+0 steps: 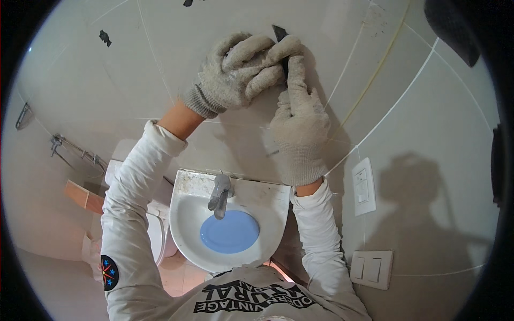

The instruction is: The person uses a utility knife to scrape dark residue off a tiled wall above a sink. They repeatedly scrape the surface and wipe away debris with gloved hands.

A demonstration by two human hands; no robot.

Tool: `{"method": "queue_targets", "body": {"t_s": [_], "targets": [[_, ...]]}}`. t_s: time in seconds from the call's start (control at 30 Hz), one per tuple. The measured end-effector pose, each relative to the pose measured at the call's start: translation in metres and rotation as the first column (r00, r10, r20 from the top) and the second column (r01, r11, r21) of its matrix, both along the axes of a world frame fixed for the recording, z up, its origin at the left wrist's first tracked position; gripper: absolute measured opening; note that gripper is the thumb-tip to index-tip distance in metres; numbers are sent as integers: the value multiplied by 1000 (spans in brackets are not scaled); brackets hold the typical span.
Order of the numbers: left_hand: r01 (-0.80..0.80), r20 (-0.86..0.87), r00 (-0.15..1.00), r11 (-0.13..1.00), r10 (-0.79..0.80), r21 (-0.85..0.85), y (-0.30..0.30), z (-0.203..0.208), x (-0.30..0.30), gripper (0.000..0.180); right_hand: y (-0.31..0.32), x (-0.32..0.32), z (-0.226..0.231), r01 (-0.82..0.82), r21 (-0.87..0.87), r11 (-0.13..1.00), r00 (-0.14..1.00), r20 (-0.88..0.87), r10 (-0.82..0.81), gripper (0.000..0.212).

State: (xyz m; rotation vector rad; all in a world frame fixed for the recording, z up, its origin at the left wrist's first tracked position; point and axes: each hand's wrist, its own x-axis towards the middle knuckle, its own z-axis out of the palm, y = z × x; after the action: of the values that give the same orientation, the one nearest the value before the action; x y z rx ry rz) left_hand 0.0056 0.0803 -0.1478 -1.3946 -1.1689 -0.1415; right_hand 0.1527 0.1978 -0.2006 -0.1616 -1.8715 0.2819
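Note:
Both my hands wear grey, dust-covered knit work gloves and are raised against the tiled wall (160,69). A thin, dark flat strip (279,33) pokes out above the fingers; most of it is hidden, so its exact kind does not show. My left hand (241,69) has its fingers curled, with the fingertips closed over the strip. From below, my right hand (301,117) grips the strip's lower part, its index finger lying along it. The two hands touch or nearly touch at the fingertips.
Below my hands is a white sink (187,214) with a metal faucet (220,195) and a blue oval basin (230,231). Black patches (105,38) mark the wall. Switch plates (372,269) are at right; a toilet (155,235) and shower fitting (80,150) at left.

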Motion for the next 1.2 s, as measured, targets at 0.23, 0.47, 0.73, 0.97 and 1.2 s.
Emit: {"method": "queue_targets", "body": {"t_s": [0.23, 0.47, 0.73, 0.97, 1.2], "targets": [[-45, 22, 999, 996, 43, 71, -9, -10, -2, 30, -4, 3, 4, -19, 13, 1000, 997, 78, 18, 68], [16, -41, 999, 999, -18, -33, 5, 4, -4, 44, -7, -4, -5, -55, -98, 994, 998, -6, 55, 69], [5, 24, 1000, 994, -8, 113, -13, -7, -12, 35, -18, -1, 17, -82, -26, 996, 989, 124, 85, 60], [9, -74, 997, 996, -15, -86, -8, 25, -9, 28, -22, -27, -8, -205, -215, 955, 974, -144, 177, 68], [43, -75, 996, 999, -40, 31, -24, 19, -21, 28, -21, -16, 6, 1, 17, 1000, 993, 116, -3, 70]]}}
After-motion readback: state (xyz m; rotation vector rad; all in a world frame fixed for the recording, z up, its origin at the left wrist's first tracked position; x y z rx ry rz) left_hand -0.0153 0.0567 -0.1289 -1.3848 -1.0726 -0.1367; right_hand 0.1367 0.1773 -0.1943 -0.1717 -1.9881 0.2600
